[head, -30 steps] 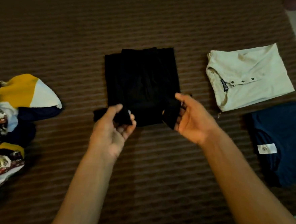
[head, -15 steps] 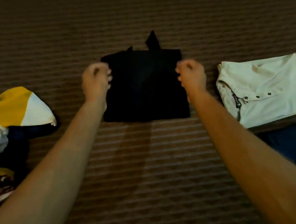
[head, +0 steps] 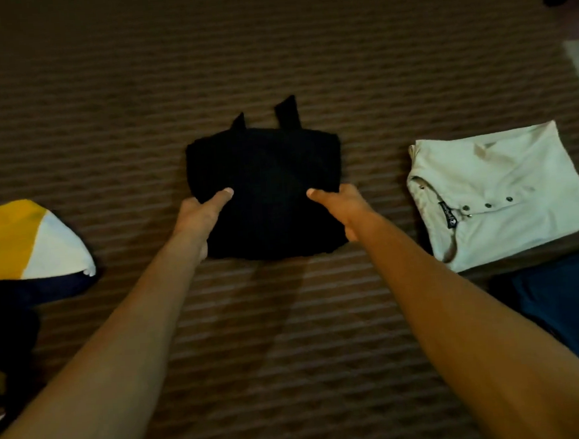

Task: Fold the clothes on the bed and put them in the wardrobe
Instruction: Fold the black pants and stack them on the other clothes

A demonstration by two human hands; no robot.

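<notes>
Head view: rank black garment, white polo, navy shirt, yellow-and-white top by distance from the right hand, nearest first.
1. black garment: gripped by the right hand at its right edge.
2. white polo: folded, to the hand's right.
3. navy shirt: lower right, below the polo.
4. yellow-and-white top: far left, past the left hand.

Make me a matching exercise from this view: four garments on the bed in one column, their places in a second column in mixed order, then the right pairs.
Garments
1. black garment
2. cream button shirt
3. navy garment
4. yellow and white garment

Places
A. at the left edge, unfolded
B. at the right, folded, farther from the person
C. in the middle, held at both sides by the left hand and right hand
D. at the right edge, nearer the person

Pairs: 1-C, 2-B, 3-D, 4-A
</notes>
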